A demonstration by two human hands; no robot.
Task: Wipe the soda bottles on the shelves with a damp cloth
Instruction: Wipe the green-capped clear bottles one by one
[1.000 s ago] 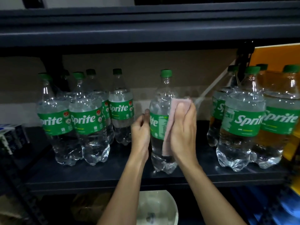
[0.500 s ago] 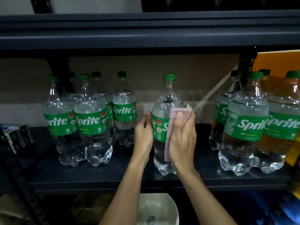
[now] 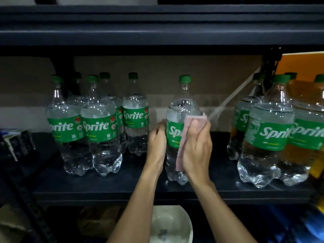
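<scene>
A clear Sprite bottle (image 3: 182,109) with a green cap and green label stands upright alone in the middle of the dark shelf (image 3: 122,186). My left hand (image 3: 157,142) grips its left side at label height. My right hand (image 3: 197,146) presses a folded pink cloth (image 3: 184,139) against the bottle's right front, fingers curled over the cloth's top edge. The cloth hangs down past the label. A group of several Sprite bottles (image 3: 98,123) stands to the left, and another group (image 3: 268,130) to the right.
A dark upper shelf (image 3: 157,25) overhangs the bottles closely. An orange panel (image 3: 301,65) stands at the right behind the right-hand bottles. Small boxes (image 3: 15,141) sit at the far left. Below the shelf a white bowl (image 3: 171,223) sits between my forearms.
The bottle has turned, so its label now shows the "Spr" lettering toward me. My right hand with the cloth stays at label height. The view has shifted slightly downward.
</scene>
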